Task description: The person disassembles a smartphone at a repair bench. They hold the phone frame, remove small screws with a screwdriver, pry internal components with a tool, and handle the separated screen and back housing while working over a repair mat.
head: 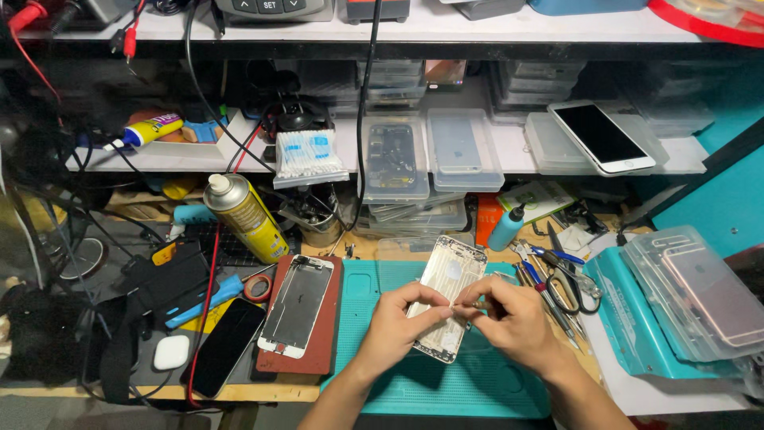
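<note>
A silver phone back housing [448, 280] lies tilted on a teal work mat [374, 295] at the bench's middle. My left hand [400, 325] rests on the housing's lower left side, its thumb and fingers pinched together at the right edge. My right hand [513, 318] meets it there, fingertips pinching something tiny that I cannot make out. Both hands touch each other just right of the housing's middle.
A phone screen frame [298, 304] lies on a brown pad [325, 350] left of the mat, beside a black phone [224, 345]. A yellow spray can [247, 215] stands behind. Scissors and tweezers [560, 288] lie to the right, next to clear cases [700, 296] holding phone parts.
</note>
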